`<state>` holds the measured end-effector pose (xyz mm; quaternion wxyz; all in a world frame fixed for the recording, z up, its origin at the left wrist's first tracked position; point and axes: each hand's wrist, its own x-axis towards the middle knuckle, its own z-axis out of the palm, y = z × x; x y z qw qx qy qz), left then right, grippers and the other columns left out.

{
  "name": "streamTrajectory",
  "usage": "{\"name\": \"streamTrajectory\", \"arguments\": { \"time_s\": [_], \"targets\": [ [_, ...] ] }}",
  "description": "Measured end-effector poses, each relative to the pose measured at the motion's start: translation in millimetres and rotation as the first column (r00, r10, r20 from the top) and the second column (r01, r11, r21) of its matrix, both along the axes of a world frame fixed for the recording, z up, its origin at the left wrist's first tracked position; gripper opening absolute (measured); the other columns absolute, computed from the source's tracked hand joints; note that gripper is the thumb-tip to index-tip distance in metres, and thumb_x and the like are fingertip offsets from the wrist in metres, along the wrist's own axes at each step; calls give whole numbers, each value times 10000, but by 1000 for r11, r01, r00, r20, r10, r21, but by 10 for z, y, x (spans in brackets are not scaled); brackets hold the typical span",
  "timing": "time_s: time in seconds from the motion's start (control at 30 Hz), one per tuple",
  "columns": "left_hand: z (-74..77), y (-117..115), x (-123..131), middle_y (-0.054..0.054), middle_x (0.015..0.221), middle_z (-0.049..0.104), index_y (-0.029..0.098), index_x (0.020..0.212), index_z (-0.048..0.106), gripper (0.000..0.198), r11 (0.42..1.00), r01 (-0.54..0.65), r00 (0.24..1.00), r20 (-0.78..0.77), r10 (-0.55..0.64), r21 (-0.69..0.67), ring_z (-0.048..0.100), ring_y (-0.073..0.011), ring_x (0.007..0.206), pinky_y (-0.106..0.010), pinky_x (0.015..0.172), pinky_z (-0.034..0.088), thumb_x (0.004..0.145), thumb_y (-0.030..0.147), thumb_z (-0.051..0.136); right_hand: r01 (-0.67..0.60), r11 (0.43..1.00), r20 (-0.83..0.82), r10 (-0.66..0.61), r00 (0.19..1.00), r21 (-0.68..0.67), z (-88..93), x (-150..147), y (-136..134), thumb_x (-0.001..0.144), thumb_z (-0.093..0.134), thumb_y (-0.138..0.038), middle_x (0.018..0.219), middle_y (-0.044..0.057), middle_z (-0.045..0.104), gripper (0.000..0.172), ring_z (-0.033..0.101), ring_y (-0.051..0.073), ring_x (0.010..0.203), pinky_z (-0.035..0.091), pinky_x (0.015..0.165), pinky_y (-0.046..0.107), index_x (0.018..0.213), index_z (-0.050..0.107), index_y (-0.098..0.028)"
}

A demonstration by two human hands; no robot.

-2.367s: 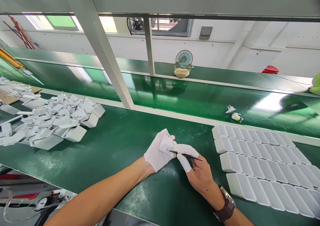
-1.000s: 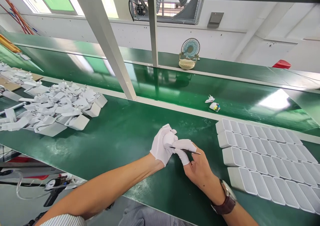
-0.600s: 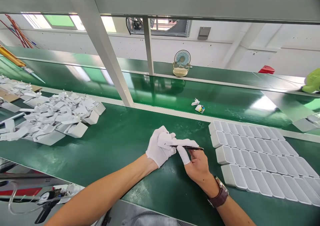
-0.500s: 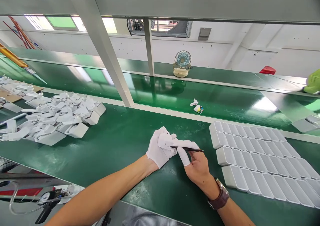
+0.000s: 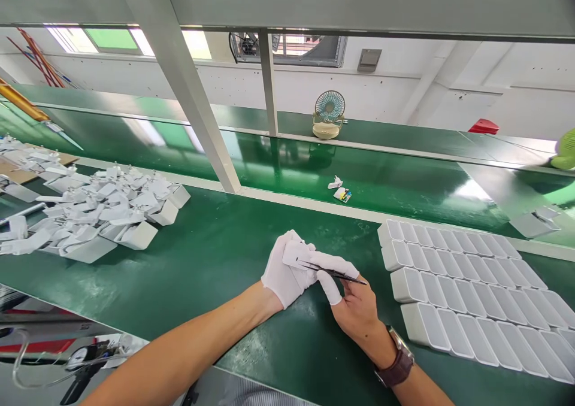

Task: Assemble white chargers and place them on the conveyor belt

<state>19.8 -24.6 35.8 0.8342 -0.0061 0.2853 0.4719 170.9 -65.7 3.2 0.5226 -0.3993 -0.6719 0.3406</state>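
My left hand (image 5: 283, 274), in a white glove, is closed around a small white plastic part (image 5: 295, 254) with a flat face turned up. A small dark mark shows on that face. In my right hand (image 5: 354, 298), white finger cots cover the thumb and forefinger, which pinch black tweezers (image 5: 336, 272). The tweezers' tips point left and lie slightly apart at the part's right edge. Whether the tips touch the part I cannot tell. Both hands are above the green worktable (image 5: 215, 238).
A heap of white plastic parts (image 5: 112, 205) lies at left. Rows of white open trays (image 5: 453, 274) stand at right. Behind the table runs a green conveyor belt (image 5: 278, 160) carrying small pieces (image 5: 342, 194). A metal post (image 5: 193, 88) rises at the table's back edge; a small fan (image 5: 329, 112) stands beyond.
The tweezers' tips have spread apart, and the tool tilts down more to the right. The small pieces on the belt have shifted left. My left hand still holds the white part.
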Motion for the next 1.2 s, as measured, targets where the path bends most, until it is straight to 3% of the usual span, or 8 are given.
{"name": "streamTrajectory", "arguments": {
  "time_s": [0.53,0.87,1.2],
  "targets": [
    [-22,11,-21,-23,735,627,182,746,564,273,1000,19,998,-52,-19,4,603,-159,578,-320,580,526,860,413,653,13,995,81,-21,996,95,189,-25,17,939,590,-166,1075,56,750,214,723,200,994,611,913,330,1108,696,-244],
    [-59,17,-11,-6,772,613,191,784,540,281,1000,11,991,-130,-9,13,594,-151,574,-306,538,507,826,428,685,-10,998,116,3,993,60,160,-18,12,948,580,-161,1106,60,720,233,686,195,1050,561,982,334,1142,681,-242],
    [-37,-21,32,16,747,608,213,818,512,277,997,-76,963,-257,80,25,572,-128,519,-255,490,459,798,406,709,-43,999,209,35,977,33,152,16,5,965,555,-199,1160,75,709,243,682,225,1070,583,938,362,1173,664,-258]
  ]
}}
